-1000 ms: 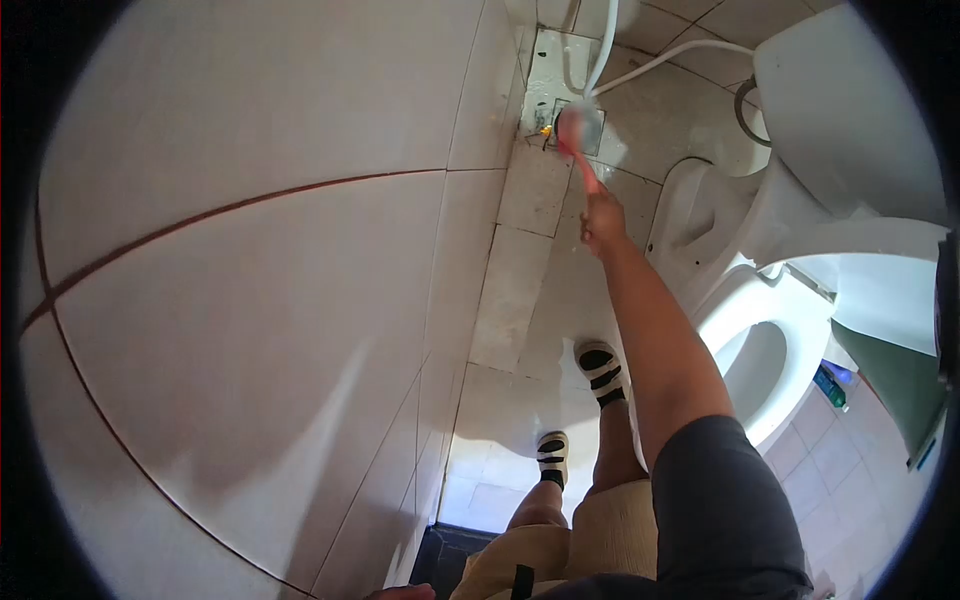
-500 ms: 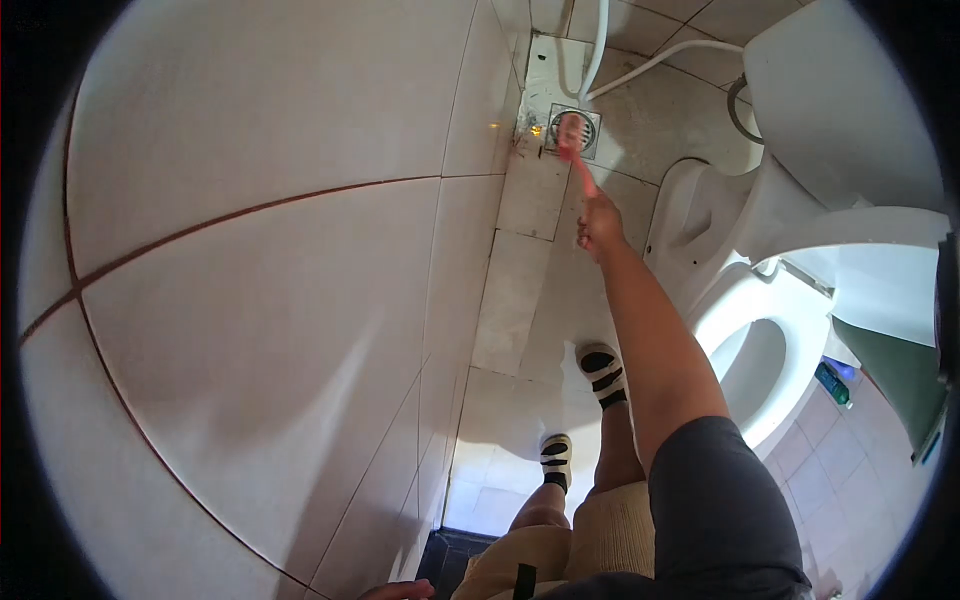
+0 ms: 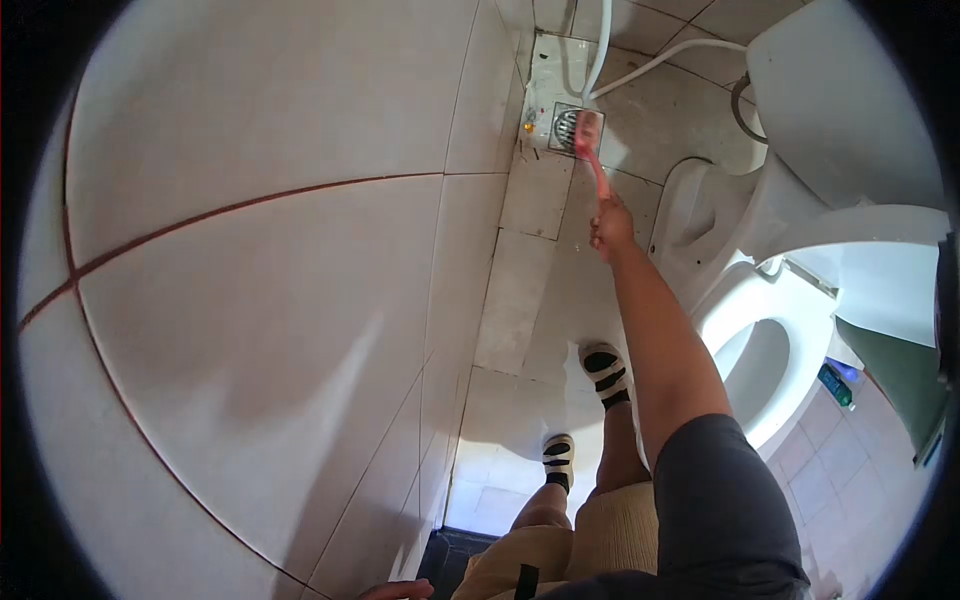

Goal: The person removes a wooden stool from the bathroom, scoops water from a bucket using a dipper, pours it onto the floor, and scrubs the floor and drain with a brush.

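Note:
My right hand [image 3: 612, 225] is closed around the handle of a pink scrub brush [image 3: 592, 153]. The brush head lies over the right side of a square metal floor drain [image 3: 563, 128], slightly blurred. At the bottom edge, only part of my left hand [image 3: 398, 591] shows, near the tiled wall [image 3: 270, 330]. Its visible fingers look stretched out, with nothing seen in them; the rest is cut off by the frame. White hoses [image 3: 665, 62] run down to the floor just behind the drain.
A white toilet [image 3: 765, 400] with its lid raised stands on the right. The wall rises close on the left. My sandalled feet [image 3: 603, 370] are on the wet tiled floor [image 3: 510, 300]. A green bottle [image 3: 835, 385] lies beyond the toilet.
My right hand and the brush have shifted right, from the middle of the drain to its right side. More of the grate's left part now shows.

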A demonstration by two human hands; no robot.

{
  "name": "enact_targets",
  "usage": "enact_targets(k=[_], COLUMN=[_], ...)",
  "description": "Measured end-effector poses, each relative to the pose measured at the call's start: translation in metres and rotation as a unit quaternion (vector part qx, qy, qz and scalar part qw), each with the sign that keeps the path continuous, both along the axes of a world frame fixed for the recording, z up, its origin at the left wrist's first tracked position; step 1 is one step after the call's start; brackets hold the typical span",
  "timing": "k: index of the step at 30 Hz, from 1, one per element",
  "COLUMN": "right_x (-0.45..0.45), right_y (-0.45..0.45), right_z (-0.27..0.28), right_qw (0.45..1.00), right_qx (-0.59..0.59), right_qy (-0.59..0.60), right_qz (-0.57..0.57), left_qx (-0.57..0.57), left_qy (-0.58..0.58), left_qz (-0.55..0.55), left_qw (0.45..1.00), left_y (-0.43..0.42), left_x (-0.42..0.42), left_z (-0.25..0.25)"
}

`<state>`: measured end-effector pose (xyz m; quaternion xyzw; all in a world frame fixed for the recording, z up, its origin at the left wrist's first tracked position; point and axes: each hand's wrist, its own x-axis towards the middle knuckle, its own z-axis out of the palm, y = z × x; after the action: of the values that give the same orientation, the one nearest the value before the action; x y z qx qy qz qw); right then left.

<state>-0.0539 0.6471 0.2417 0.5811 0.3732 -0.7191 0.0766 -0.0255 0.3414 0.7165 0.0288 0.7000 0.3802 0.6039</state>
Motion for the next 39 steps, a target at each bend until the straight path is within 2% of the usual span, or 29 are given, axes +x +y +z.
enact_targets(k=[3,5,8,11,14,17,20,23,26,29,32,35,37,39], right_x=[-0.003,-0.016,-0.025,-0.006,0.015,0.019,0.012,0.004,0.013,0.028,0.042,0.041,0.060,0.083], right_y=[-0.008,-0.016,-0.014,-0.007,-0.007,-0.002,-0.005,-0.020,-0.029,-0.039,-0.048,-0.066,-0.085,-0.113], right_z=[-0.013,-0.019,-0.018,-0.005,0.006,-0.012,-0.026,-0.036,-0.030,-0.019,-0.040,-0.002,-0.025,-0.049], right_qw=[0.999,0.996,0.999,0.995,1.000,0.989,0.983,0.993,0.997,0.983,0.973,0.991,0.986,0.968], right_qx=[0.027,0.039,-0.042,-0.027,0.014,0.091,0.053,0.066,0.069,0.158,0.150,0.067,0.152,0.233], right_qy=[-0.032,-0.033,0.015,0.069,-0.012,-0.057,-0.112,-0.062,-0.013,-0.074,-0.122,-0.071,-0.071,-0.042], right_qz=[0.021,0.075,0.022,0.070,-0.001,-0.102,-0.138,-0.077,-0.043,-0.055,-0.123,-0.096,0.018,0.084], left_qx=[-0.054,-0.044,-0.041,-0.045,-0.042,-0.041,-0.027,-0.023,-0.069,-0.063,-0.066,-0.057,-0.040,-0.015], left_qy=[-0.098,-0.043,0.021,0.042,0.050,0.049,0.012,0.004,0.066,0.059,0.074,0.070,0.082,0.097], left_qz=[0.031,0.011,-0.007,-0.008,-0.001,0.006,-0.020,-0.004,-0.034,-0.022,-0.024,0.024,0.022,0.030], left_qw=[0.993,0.998,0.999,0.998,0.998,0.998,0.999,1.000,0.995,0.996,0.995,0.996,0.996,0.995], left_y=[-0.021,-0.012,0.003,0.006,0.009,0.014,0.004,0.004,0.011,0.013,0.015,0.017,0.019,0.009], left_x=[0.010,0.007,0.004,0.002,0.001,-0.002,0.000,0.001,-0.001,0.000,0.004,0.008,0.008,0.012], left_z=[-0.002,0.001,0.005,0.007,0.008,0.006,0.006,0.008,0.012,0.012,0.011,0.012,0.013,0.012])
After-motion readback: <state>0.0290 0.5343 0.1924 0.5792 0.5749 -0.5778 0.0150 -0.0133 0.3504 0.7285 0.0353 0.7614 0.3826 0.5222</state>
